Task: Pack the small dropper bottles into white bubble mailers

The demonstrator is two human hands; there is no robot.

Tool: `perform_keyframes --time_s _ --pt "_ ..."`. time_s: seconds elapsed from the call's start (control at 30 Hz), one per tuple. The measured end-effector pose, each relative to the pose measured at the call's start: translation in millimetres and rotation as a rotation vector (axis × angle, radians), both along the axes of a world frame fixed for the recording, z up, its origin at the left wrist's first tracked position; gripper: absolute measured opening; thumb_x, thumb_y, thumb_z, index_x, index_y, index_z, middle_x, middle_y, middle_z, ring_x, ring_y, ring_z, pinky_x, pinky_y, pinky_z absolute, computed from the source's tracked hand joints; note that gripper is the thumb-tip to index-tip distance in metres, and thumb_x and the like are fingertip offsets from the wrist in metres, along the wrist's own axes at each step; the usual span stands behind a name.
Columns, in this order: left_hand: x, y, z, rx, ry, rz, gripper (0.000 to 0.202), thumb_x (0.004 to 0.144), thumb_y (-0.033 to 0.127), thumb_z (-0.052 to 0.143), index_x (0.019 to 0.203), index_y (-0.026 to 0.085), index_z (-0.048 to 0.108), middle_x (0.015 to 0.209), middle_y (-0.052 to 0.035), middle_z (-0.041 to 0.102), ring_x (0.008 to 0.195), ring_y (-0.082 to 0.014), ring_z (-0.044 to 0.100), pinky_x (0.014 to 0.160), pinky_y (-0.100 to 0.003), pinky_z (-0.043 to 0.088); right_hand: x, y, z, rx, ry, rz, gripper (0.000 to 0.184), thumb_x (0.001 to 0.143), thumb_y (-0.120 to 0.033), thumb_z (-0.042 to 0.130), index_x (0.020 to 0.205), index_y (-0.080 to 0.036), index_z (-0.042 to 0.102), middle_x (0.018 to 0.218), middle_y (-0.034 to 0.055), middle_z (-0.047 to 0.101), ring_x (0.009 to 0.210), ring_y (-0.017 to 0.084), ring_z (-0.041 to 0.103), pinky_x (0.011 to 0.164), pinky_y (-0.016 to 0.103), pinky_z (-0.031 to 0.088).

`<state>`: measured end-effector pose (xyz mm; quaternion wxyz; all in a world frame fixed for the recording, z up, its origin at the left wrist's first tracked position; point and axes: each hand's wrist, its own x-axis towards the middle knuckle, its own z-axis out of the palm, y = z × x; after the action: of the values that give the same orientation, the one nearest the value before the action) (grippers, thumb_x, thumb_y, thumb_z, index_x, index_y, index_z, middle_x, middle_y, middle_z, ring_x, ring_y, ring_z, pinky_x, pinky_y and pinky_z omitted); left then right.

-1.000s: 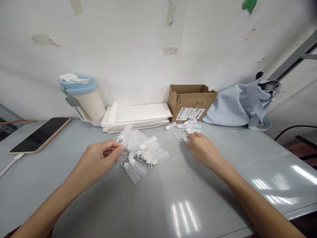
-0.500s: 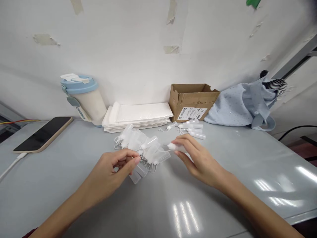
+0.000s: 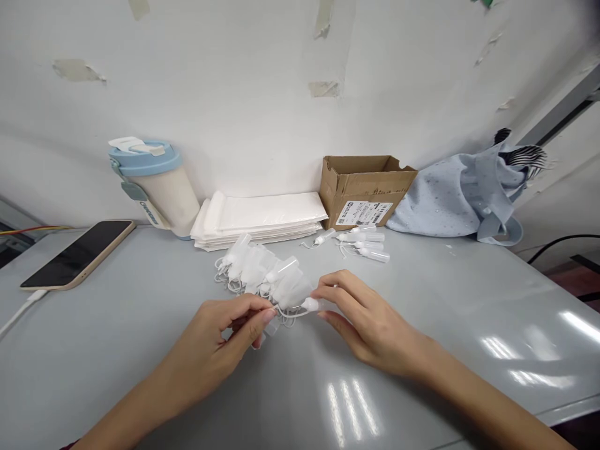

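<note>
My right hand (image 3: pixel 372 322) grips a small needle-tip bottle (image 3: pixel 311 304) between thumb and fingers, its thin metal needle pointing left. A white tether strap (image 3: pixel 296 315) curves from the bottle's neck to my left hand (image 3: pixel 232 337), whose thumb and forefinger are pinched on its end; the cap there is mostly hidden by the fingertips. Just behind both hands lies a heap of similar clear bottles (image 3: pixel 255 265) with looped straps. Farther back, by the carton, a smaller group of such bottles (image 3: pixel 370 237) lies on the table.
White padded envelopes (image 3: pixel 267 212) are stacked against the wall beside an open cardboard box (image 3: pixel 368 194). At left stand a blue-lidded tumbler (image 3: pixel 164 187) and a phone (image 3: pixel 79 256) on a cable. A light blue cloth bag (image 3: pixel 445 197) rests at the back right.
My right hand has brought its bottle left and nearer to me. The left fingertips have moved slightly right and down, and the strap now spans between the two hands.
</note>
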<state>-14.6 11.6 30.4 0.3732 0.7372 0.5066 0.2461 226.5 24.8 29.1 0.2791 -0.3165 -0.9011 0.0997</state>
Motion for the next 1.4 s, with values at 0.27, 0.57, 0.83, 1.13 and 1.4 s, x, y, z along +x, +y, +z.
perform_keyframes --time_s 0.27,0.57,0.83,1.13,1.4 --pt "0.8 -0.7 0.0 0.037 0.011 0.001 0.030 0.093 0.038 0.044 0.078 0.020 0.064 0.058 0.0032 0.057 0.049 -0.0101 0.049 0.049 -0.020 0.040 -1.0 -2.3 -1.5 -0.008 -0.007 0.011 0.020 0.092 -0.013 0.045 0.110 -0.012 0.054 0.102 0.0131 0.058 0.093 0.020 0.056 0.078 0.034 0.053" --pt "5.0 -3.2 -2.1 -0.025 0.047 -0.105 0.032 0.094 0.039 0.038 0.085 0.022 0.063 0.059 0.0041 0.058 0.047 -0.0099 0.048 0.050 -0.020 0.041 -6.8 -6.9 -4.1 -0.074 0.021 0.046 0.023 0.095 -0.016 0.040 0.115 -0.016 0.051 0.101 0.0117 0.058 0.091 0.019 0.059 0.076 0.032 0.054" --pt "5.7 -3.3 -3.4 -0.006 0.022 -0.109 0.030 0.094 0.037 0.039 0.086 0.023 0.063 0.058 0.0045 0.057 0.049 -0.0103 0.049 0.051 -0.020 0.040 -6.6 -7.4 -4.4 -0.099 0.013 0.046 0.022 0.095 -0.016 0.040 0.115 -0.015 0.049 0.102 0.0114 0.056 0.086 0.017 0.059 0.074 0.030 0.054" --pt "5.9 -3.8 -1.3 -0.003 0.022 -0.116 0.031 0.094 0.038 0.039 0.083 0.022 0.063 0.057 0.0049 0.055 0.049 -0.0101 0.049 0.050 -0.020 0.039 -8.0 -8.7 -6.9 -0.107 0.002 0.057 0.021 0.095 -0.015 0.040 0.114 -0.012 0.049 0.104 0.0125 0.055 0.090 0.018 0.059 0.075 0.030 0.054" --pt "5.5 -3.7 -4.2 0.004 0.026 -0.100 0.031 0.094 0.037 0.040 0.080 0.021 0.062 0.057 0.0050 0.055 0.050 -0.0099 0.049 0.050 -0.019 0.038 -7.3 -7.5 -7.8 -0.097 0.028 0.060 0.022 0.094 -0.014 0.042 0.114 -0.010 0.050 0.103 0.0124 0.055 0.088 0.018 0.059 0.075 0.030 0.054"
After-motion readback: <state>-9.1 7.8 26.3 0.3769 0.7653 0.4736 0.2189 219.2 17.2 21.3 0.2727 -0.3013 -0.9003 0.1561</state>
